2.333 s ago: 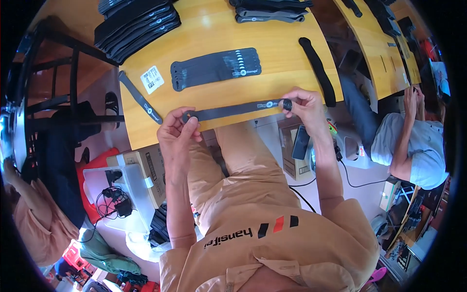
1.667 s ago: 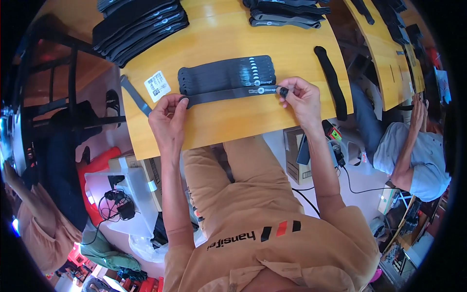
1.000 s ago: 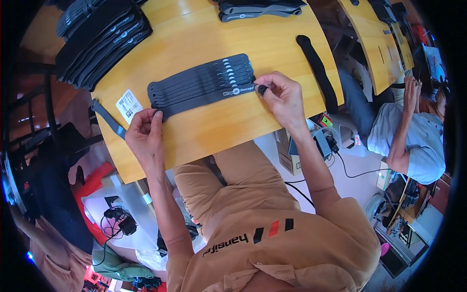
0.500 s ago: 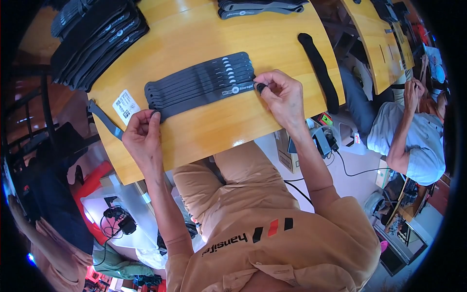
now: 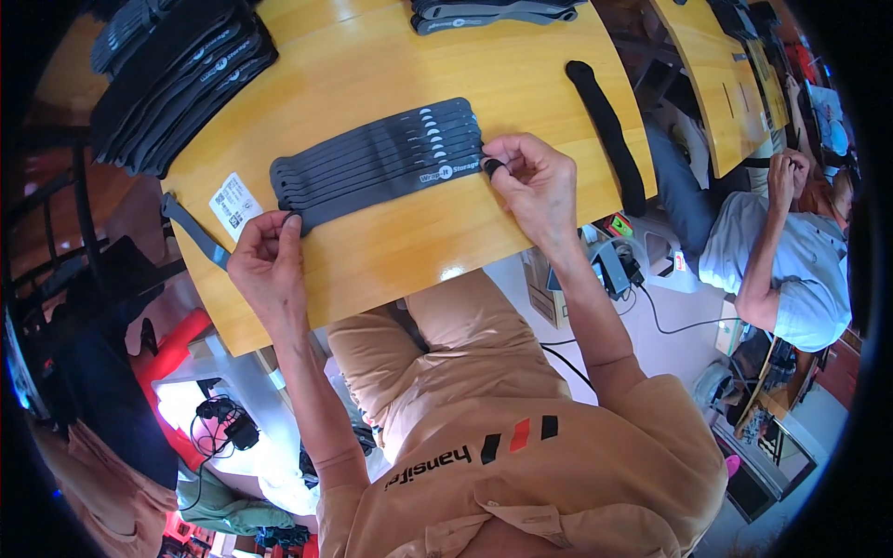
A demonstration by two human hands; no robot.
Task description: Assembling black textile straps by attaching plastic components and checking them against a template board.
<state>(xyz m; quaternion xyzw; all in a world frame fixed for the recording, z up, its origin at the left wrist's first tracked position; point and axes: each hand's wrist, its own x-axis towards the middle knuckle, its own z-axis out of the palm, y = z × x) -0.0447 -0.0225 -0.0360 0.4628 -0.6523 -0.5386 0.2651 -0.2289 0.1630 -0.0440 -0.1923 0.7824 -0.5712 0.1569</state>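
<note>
A fanned row of dark grey storage straps (image 5: 363, 149) lies overlapping on the table, with white marks stepped along its right end. My left hand (image 5: 270, 265) pinches the left end of the nearest strap (image 5: 372, 197) between thumb and fingers. At that strap's right end, my right hand (image 5: 538, 191) is closed in a pinch, with a small black piece at the thumb. Whether that piece is part of the strap I cannot tell. Left of the row are a white printed label sheet (image 5: 234, 203) and a single grey strap (image 5: 193, 231).
Piles of dark straps (image 5: 177, 88) fill the far left, and another stack (image 5: 493, 13) lies at the far edge. A long black strap (image 5: 606, 139) stretches along the right side of the wooden table (image 5: 372, 288). A person in a light shirt (image 5: 767, 251) sits at right.
Both hands keep their pinch on the nearest strap. The table and everything on it has shifted slightly left in view; the strap row is otherwise the same.
</note>
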